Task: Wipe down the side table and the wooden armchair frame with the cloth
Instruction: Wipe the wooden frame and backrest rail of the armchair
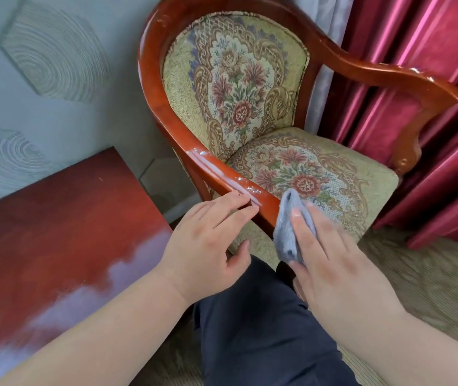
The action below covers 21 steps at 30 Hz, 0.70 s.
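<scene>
Cloth (pixel 289 229) under right hand (pixel 330 263), against armrest (pixel 222 179).

Armrest (pixel 261 203) front end behind cloth (pixel 287 232).

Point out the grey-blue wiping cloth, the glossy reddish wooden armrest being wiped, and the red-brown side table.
grey-blue wiping cloth (pixel 289 232), head view, on its bunched middle fold.
glossy reddish wooden armrest (pixel 222 174), head view, on its top face.
red-brown side table (pixel 63 218), head view, on its bare top.
</scene>
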Each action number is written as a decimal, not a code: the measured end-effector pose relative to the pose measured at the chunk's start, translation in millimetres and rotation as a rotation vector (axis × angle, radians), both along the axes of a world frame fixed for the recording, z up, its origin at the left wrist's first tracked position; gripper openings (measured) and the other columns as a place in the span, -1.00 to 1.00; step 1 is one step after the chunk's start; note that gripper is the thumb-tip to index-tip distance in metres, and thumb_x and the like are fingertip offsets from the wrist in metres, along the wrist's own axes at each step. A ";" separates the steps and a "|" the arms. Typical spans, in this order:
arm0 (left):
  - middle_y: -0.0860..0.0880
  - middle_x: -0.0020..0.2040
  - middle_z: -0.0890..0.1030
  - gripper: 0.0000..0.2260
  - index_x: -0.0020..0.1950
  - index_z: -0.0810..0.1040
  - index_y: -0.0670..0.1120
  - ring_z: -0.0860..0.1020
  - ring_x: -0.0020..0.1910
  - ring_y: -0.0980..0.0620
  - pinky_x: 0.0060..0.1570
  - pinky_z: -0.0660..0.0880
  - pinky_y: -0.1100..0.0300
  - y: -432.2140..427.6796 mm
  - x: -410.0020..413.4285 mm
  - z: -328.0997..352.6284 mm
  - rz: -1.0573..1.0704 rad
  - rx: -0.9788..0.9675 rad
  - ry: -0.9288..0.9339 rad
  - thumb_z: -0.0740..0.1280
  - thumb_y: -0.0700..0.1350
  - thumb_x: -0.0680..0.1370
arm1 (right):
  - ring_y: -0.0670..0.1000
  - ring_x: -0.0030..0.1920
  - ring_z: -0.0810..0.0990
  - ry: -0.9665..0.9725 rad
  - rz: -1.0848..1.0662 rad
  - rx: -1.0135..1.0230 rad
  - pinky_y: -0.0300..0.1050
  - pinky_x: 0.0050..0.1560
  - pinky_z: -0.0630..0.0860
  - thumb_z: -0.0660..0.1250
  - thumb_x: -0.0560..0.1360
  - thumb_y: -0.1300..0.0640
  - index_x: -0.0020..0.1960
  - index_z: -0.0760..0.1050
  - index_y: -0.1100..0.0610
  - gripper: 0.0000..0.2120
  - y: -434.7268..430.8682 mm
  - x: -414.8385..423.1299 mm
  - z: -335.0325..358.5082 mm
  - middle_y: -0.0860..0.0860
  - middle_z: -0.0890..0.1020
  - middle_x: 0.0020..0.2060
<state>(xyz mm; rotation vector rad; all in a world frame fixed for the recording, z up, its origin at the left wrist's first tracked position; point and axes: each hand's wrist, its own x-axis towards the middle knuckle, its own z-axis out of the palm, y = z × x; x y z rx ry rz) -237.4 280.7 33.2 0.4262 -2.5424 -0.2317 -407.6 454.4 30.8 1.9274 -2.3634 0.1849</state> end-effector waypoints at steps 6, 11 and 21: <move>-0.01 0.31 0.61 -0.61 0.34 0.63 -0.07 0.60 0.29 -0.01 0.19 0.55 -0.01 0.2 -0.3 16.3 0.002 0.064 -0.059 0.36 -0.04 0.52 | 0.31 0.36 0.47 0.008 -0.055 -0.054 0.16 0.23 0.55 0.05 0.64 0.01 0.57 0.17 0.33 -0.40 22.4 4.0 -4.6 0.33 0.33 0.47; -0.01 0.29 0.62 -0.63 0.31 0.65 -0.09 0.59 0.27 0.02 0.15 0.56 0.06 -1.7 1.0 19.0 -0.004 0.068 -0.050 0.37 -0.09 0.51 | 0.31 0.31 0.43 0.133 -0.003 0.044 0.19 0.21 0.50 0.10 0.64 0.05 0.58 0.05 0.37 -0.37 -33.0 5.6 14.6 0.30 0.31 0.43; 0.00 0.31 0.63 -0.65 0.33 0.64 -0.07 0.58 0.27 0.03 0.28 0.48 0.06 -24.1 6.8 18.7 0.048 -0.025 -0.085 0.37 -0.10 0.54 | 0.34 0.21 0.48 0.073 -0.128 0.182 0.18 0.16 0.51 -0.01 0.62 -0.05 0.59 -0.14 0.39 -0.27 3.2 11.9 7.9 0.39 0.26 0.42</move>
